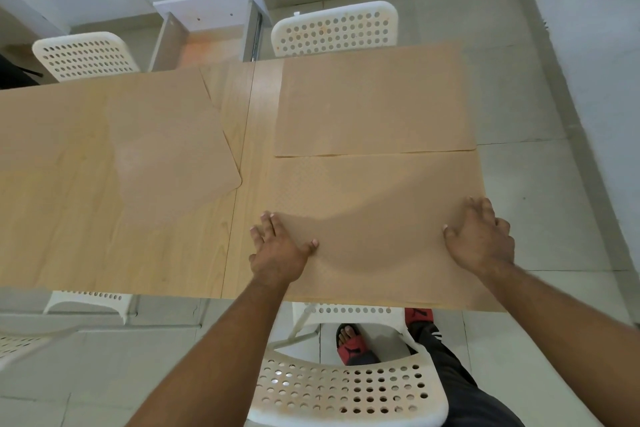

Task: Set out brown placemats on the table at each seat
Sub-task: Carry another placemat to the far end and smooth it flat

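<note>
A brown placemat (pixel 374 191) lies on the near right part of the light wooden table (pixel 62 218). My left hand (pixel 278 248) rests flat on its left edge, fingers spread. On its right edge my right hand (pixel 479 237) lies flat too. The mat bulges slightly between the hands. A second brown placemat (pixel 375 100) lies just beyond it at the far right seat. A third one (pixel 166 135) lies askew at the far left, its corner turned toward the table's middle seam.
White perforated chairs stand at the far left (pixel 86 54), far right (pixel 336 28), near left (pixel 86 302) and right below me (pixel 349 388). A white drawer unit (pixel 207 31) sits beyond the table. My feet in red sandals (pixel 353 343) are under the table edge.
</note>
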A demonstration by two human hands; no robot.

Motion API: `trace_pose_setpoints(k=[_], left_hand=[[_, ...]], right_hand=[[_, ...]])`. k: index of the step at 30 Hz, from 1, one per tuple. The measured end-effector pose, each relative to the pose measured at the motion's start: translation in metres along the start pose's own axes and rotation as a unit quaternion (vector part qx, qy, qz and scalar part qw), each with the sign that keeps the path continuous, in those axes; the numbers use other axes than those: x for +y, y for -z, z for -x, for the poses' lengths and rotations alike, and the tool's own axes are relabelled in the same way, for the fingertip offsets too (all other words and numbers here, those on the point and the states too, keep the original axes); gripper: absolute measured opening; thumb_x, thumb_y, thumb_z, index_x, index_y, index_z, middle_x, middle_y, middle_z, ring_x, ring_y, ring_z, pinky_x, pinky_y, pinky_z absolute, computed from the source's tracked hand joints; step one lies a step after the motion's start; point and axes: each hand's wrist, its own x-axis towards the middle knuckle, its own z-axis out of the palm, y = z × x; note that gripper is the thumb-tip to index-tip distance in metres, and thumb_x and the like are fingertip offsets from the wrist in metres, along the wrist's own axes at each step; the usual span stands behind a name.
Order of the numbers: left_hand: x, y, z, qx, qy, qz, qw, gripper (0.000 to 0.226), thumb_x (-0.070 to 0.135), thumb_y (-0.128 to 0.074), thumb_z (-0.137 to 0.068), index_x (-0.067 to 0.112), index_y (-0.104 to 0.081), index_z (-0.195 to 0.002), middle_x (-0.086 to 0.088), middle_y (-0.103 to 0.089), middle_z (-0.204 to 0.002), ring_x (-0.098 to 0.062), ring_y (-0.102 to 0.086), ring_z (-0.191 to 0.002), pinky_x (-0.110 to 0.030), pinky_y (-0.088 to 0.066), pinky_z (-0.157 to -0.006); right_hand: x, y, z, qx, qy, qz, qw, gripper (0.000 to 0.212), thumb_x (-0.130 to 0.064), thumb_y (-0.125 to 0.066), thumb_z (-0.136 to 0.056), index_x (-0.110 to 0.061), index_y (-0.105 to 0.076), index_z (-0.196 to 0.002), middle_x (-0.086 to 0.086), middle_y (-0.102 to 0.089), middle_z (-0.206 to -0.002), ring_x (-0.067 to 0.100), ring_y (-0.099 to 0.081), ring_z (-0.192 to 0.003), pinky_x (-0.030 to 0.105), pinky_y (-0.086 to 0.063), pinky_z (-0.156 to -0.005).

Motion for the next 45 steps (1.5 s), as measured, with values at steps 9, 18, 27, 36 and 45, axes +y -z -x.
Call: trace_pose_setpoints(k=[9, 18, 27, 36, 45], left_hand=[[0.002, 0.002, 0.001, 0.001, -0.002, -0.013, 1.0, 0.112, 0.074, -0.048, -0.086, 0.013, 0.012, -0.157, -0.001, 0.017, -0.167, -0.035, 0.008, -0.153, -0.062, -0.029, -0.11], [0.003, 0.0, 0.001, 0.001, -0.003, -0.009, 1.0, 0.113, 0.076, -0.048, -0.085, 0.013, 0.012, -0.157, -0.001, 0.018, -0.166, -0.036, 0.01, -0.153, -0.062, -0.031, -0.109], [0.001, -0.001, 0.003, 0.02, -0.011, 0.017, 1.0, 0.112, 0.076, -0.047, -0.085, 0.014, 0.01, -0.158, -0.003, 0.016, -0.167, -0.034, 0.009, -0.153, -0.063, -0.028, -0.111], [0.063, -0.022, 0.027, 0.081, -0.133, -0.02, 0.988, 0.093, 0.063, -0.041, -0.095, 0.012, 0.003, -0.158, -0.009, 0.005, -0.167, -0.031, 0.005, -0.154, -0.056, -0.022, -0.117], [0.148, -0.087, 0.041, 0.095, -0.294, 0.002, 0.951, 0.068, 0.045, -0.038, -0.096, 0.017, -0.026, -0.156, -0.003, -0.018, -0.166, -0.023, -0.013, -0.153, -0.051, -0.031, -0.114]], right_hand=[[0.001, -0.001, -0.001, 0.003, 0.001, -0.004, 1.0, 0.071, -0.046, -0.049, -0.098, -0.019, -0.019, -0.156, 0.006, -0.013, -0.165, 0.04, -0.034, -0.137, 0.051, -0.04, -0.104], [0.002, -0.002, -0.003, 0.004, 0.005, -0.002, 1.0, 0.069, -0.044, -0.047, -0.098, -0.019, -0.018, -0.156, 0.008, -0.012, -0.165, 0.042, -0.033, -0.137, 0.051, -0.04, -0.105], [0.004, -0.002, -0.003, 0.001, 0.002, -0.024, 1.0, 0.069, -0.044, -0.045, -0.099, -0.018, -0.018, -0.157, 0.008, -0.01, -0.165, 0.042, -0.03, -0.139, 0.051, -0.038, -0.106], [-0.014, 0.018, -0.027, 0.038, 0.106, 0.024, 0.993, 0.077, -0.051, -0.042, -0.097, -0.017, -0.012, -0.159, 0.017, -0.005, -0.166, 0.037, -0.009, -0.152, 0.049, -0.022, -0.119], [-0.013, 0.005, -0.086, 0.054, 0.198, 0.073, 0.976, 0.076, -0.061, -0.029, -0.096, -0.021, -0.012, -0.159, 0.013, -0.007, -0.167, 0.033, -0.005, -0.153, 0.049, -0.008, -0.122]])
